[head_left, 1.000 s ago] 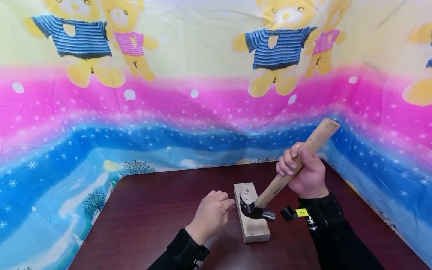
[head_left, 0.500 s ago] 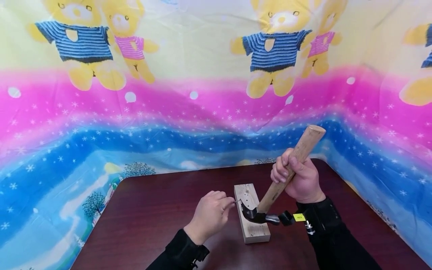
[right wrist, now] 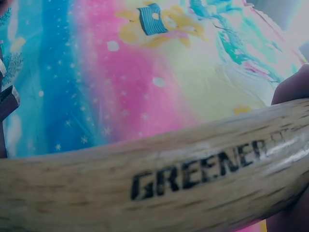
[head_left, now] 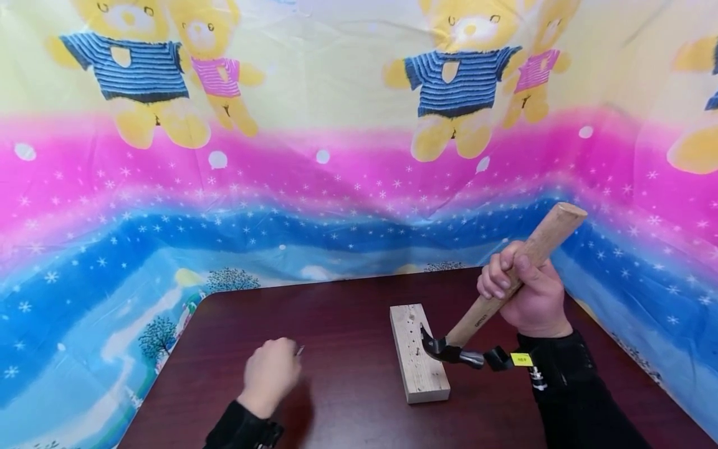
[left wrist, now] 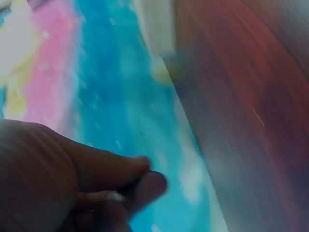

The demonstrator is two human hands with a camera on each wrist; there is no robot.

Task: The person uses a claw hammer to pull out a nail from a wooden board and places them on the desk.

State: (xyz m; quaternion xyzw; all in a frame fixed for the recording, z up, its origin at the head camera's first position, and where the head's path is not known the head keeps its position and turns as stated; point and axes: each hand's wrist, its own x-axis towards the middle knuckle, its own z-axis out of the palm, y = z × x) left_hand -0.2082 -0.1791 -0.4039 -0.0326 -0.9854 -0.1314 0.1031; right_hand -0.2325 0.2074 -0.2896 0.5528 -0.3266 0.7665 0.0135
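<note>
In the head view my left hand (head_left: 272, 374) is left of the wooden block, above the table, pinching a nail (head_left: 301, 350) whose thin metal end sticks out past the fingertips. In the left wrist view, thumb and finger (left wrist: 145, 186) meet, with a small pale glint between them. My right hand (head_left: 530, 290) grips the wooden handle of a claw hammer (head_left: 449, 350), butt end up. Its black claw is over the right side of the pale wooden block (head_left: 423, 377). Dark holes or marks dot the block's top. Black "GREENER" lettering shows on the handle (right wrist: 87, 188) in the right wrist view.
A dark red-brown table (head_left: 224, 337) lies under everything. Printed cloth (head_left: 325, 206) with bears and snowflakes hangs behind it and along the sides. A black cuff with a small yellow-labelled device (head_left: 521, 360) sits at the right wrist.
My left hand has moved left and toward me, away from the block, with the nail pinched. The hammer has shifted right, its claw now farther from the block's left edge.
</note>
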